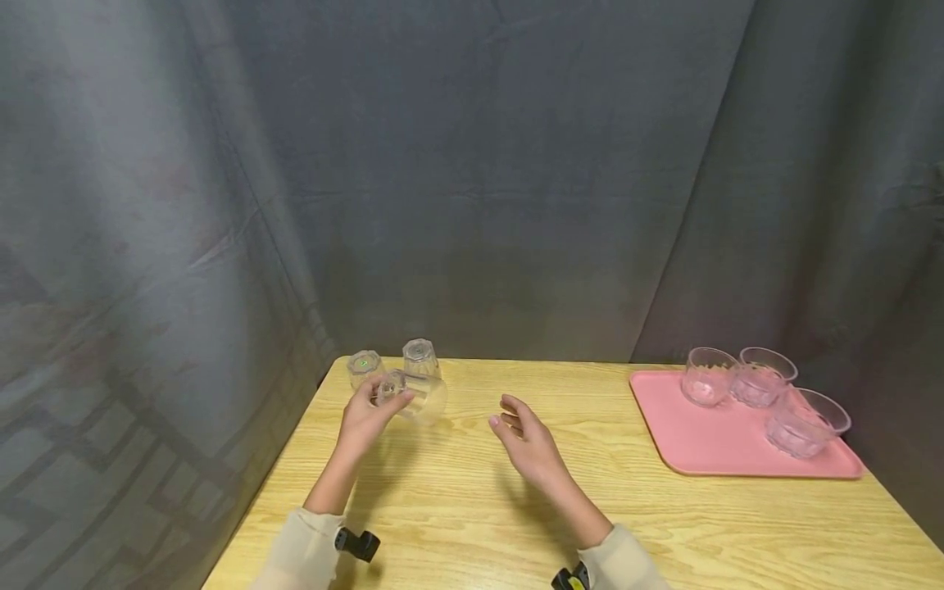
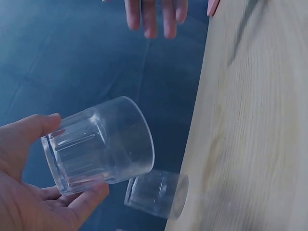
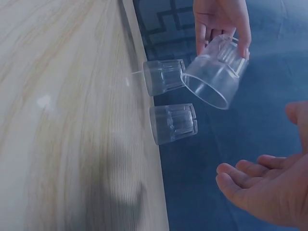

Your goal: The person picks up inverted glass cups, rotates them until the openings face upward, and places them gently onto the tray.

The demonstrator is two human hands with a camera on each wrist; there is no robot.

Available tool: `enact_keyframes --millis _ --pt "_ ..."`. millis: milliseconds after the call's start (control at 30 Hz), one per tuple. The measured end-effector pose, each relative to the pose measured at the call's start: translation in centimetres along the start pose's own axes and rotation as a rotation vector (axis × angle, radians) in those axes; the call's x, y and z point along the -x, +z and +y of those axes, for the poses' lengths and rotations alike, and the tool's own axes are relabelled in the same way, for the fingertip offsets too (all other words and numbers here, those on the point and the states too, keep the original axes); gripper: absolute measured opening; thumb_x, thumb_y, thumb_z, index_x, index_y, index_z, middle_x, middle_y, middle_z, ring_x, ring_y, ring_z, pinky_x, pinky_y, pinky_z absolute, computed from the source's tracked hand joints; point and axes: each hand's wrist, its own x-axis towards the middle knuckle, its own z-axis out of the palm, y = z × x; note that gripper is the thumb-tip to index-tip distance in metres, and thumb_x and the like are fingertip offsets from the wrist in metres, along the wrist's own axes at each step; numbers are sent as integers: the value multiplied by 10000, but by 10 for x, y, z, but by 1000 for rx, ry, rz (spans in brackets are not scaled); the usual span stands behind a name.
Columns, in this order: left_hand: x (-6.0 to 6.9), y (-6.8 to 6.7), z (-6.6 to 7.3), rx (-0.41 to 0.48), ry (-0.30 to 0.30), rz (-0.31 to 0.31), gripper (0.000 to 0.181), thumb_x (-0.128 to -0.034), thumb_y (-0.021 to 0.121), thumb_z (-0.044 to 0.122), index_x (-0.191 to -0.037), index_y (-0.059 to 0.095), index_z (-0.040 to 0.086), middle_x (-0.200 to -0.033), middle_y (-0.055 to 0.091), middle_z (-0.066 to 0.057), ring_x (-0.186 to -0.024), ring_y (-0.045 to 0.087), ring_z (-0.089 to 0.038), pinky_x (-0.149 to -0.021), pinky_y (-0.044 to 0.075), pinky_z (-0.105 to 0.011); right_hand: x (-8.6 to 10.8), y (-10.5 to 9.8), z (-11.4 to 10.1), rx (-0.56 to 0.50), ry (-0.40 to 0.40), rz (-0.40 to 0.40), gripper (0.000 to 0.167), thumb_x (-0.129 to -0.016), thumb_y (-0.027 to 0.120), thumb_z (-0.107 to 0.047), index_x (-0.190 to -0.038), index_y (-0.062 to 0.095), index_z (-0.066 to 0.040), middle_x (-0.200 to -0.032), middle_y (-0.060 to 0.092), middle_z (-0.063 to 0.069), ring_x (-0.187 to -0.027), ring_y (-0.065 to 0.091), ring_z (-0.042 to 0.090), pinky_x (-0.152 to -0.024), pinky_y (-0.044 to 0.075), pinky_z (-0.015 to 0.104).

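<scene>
Glass or clear plastic forms the tumbler (image 2: 106, 144), tilted left of centre in the head frame, mouth toward the right. The left hand (image 1: 365, 418) pinches its faceted base in a finger grip; the right hand (image 1: 529, 442) hovers empty, fingers loosely bent. The tumbler looks rigid, light, likely slick and breakable; its ribbed lower wall probably gives the surest hold. Beneath spreads a wood-grained bench (image 1: 457, 516).
</scene>
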Motion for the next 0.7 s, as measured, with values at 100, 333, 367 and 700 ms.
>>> enact_keyframes --millis 100,333,367,700 --pt "4 7 2 33 12 16 823 -895 765 390 -1513 399 -12 -1454 484 -263 -1240 520 -373 -984 473 -498 -1 2 -2 -24 10 -5 672 -1028 549 -470 -1546 371 -81 -1553 439 139 -1377 479 373 -1094 427 545" --pt "11 15 6 195 36 -2 807 -915 761 335 -1512 371 -43 -1504 430 -293 -1383 436 -449 -1090 434 -531 -3 7 -8 -68 2 -25 678 -1031 550 -458 -1550 358 -67 -1560 428 146 -1382 478 365 -1097 424 543" --pt "12 16 7 212 39 -8 810 -920 757 336 -1516 362 -45 -1525 400 -297 -1411 394 -458 -1113 407 -537 -3 7 -9 -70 -3 -27 680 -1030 551 -459 -1550 358 -65 -1561 426 151 -1381 479 365 -1096 424 544" --pt "17 28 17 402 51 -53 719 -955 723 247 -1511 364 -33 -1477 472 -260 -1365 487 -386 -1021 514 -369 -9 13 -21 -125 -8 -19 673 -1012 584 -463 -1539 395 -90 -1551 446 136 -1377 492 335 -1107 407 552"
